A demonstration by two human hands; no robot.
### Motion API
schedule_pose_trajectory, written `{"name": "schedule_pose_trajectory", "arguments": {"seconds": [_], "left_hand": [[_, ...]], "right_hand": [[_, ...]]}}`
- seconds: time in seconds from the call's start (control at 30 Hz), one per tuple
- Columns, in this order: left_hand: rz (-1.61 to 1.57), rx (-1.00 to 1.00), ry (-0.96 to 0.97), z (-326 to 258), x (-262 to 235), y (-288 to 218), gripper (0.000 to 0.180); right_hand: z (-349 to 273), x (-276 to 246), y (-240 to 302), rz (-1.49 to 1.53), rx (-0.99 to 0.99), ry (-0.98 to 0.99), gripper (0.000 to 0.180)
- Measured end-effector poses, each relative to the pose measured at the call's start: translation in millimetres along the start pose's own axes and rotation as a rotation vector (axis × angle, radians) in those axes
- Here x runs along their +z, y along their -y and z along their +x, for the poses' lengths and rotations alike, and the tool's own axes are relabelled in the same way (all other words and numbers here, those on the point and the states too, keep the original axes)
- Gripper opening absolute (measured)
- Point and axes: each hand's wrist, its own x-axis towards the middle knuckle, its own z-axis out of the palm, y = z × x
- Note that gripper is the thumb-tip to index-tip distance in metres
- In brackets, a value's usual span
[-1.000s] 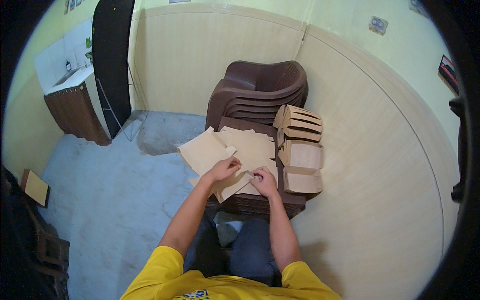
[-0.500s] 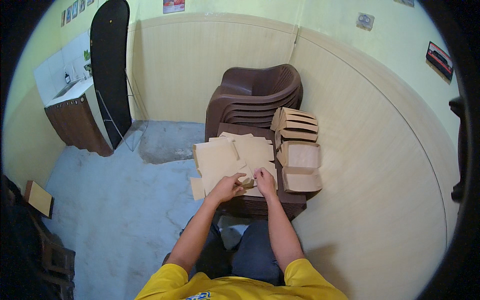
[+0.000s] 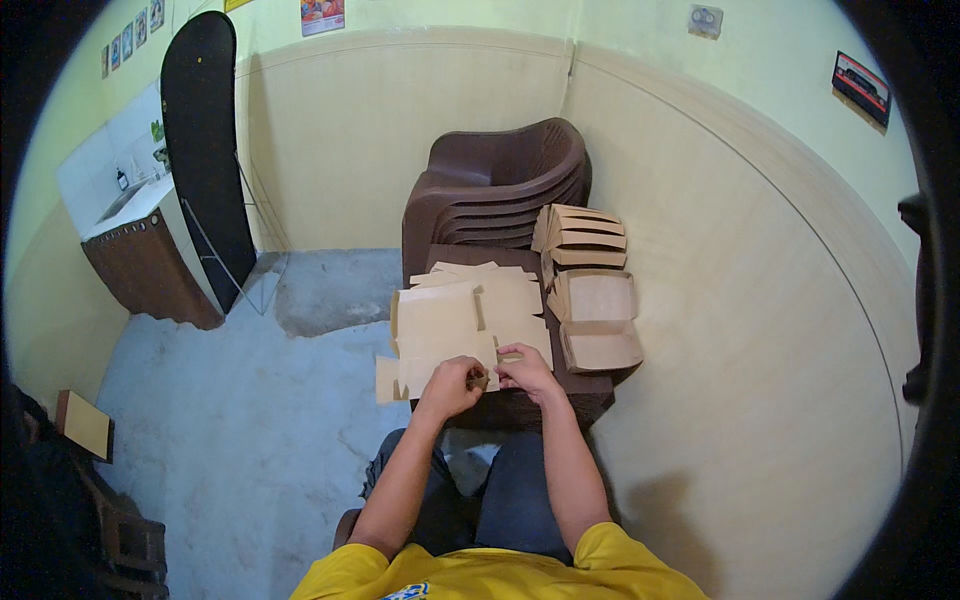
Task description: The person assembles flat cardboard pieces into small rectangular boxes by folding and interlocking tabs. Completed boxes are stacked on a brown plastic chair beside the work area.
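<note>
Both hands are meeting at the near edge of a flat cardboard sheet (image 3: 440,335). The left hand (image 3: 450,385) is curling closed, fingers pinching the sheet's bottom edge. The right hand (image 3: 527,368) is sitting just beside it, almost touching, fingertips pressing down on the same edge. A small dark bit is showing between the two hands; too small to tell what it is.

The sheet is lying on top of a loose pile (image 3: 500,295) of similar tan blanks, one flap hanging off the left-front corner. The pile is resting on the seat of a brown chair stack (image 3: 500,190), right in front of the person's knees.

Just right of the pile, an open folded box (image 3: 597,320) is sitting on the seat edge, lid flipped back. Behind it, more folded boxes (image 3: 580,235) are standing stacked against the chair backs.

The person is sitting, wearing a yellow shirt (image 3: 500,570) and dark jeans (image 3: 500,500), forearms reaching forward from the lower edge.

Further out: the grey floor (image 3: 230,430), a beige wall (image 3: 760,330) curving round on the right, a dark board (image 3: 205,150) leaning on the far-left wall, a brown cabinet (image 3: 150,270) beside it, and a flat tan piece (image 3: 85,425) lying at far left.
</note>
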Motion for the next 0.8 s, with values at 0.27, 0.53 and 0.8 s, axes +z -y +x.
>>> {"name": "schedule_pose_trajectory", "arguments": {"seconds": [0.27, 0.53, 0.8], "left_hand": [[-0.011, -0.278, -0.054, -15.1, 1.7, -16.6, 0.045], [-0.616, -0.387, -0.128, -15.4, 24.4, 23.0, 0.050], [-0.691, -0.414, -0.101, -17.4, 21.8, 25.8, 0.047]], "right_hand": [[-29.4, 15.3, 2.1, 0.193, 0.000, 0.031, 0.047], [-39.8, 39.3, -1.7, 0.311, -0.063, -0.132, 0.044], [-36.3, 53.1, -9.6, 0.339, -0.161, -0.219, 0.043]]}}
